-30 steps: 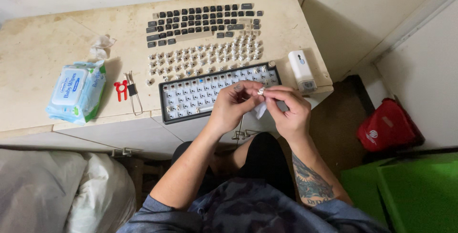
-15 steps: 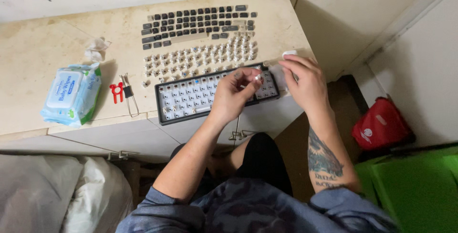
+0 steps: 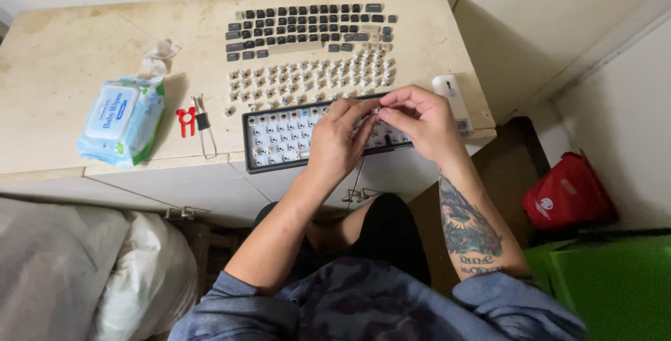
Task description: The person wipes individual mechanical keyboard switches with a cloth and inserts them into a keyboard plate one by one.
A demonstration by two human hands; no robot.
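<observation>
On the worn cream counter (image 3: 63,54), the black keyboard base with bare white plate (image 3: 279,138) sits at the frame's centre, near the front edge. Above it lie rows of loose pale switches (image 3: 307,79), then dark grey keycaps (image 3: 307,26). Left of the base lie the red-and-wire pullers (image 3: 194,123), and further left the blue wet-wipe packet (image 3: 122,119).

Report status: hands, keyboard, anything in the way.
Left hand and right hand fingertips together over keyboard. Pinched item too small to tell. Nothing in the way.

My hands (image 3: 381,128) over the keyboard base (image 3: 279,138), switch rows (image 3: 307,79) and keycaps (image 3: 307,26) crowding behind, pullers (image 3: 196,121) and wipes pack (image 3: 122,119) left, bare desk (image 3: 63,61) far left
</observation>
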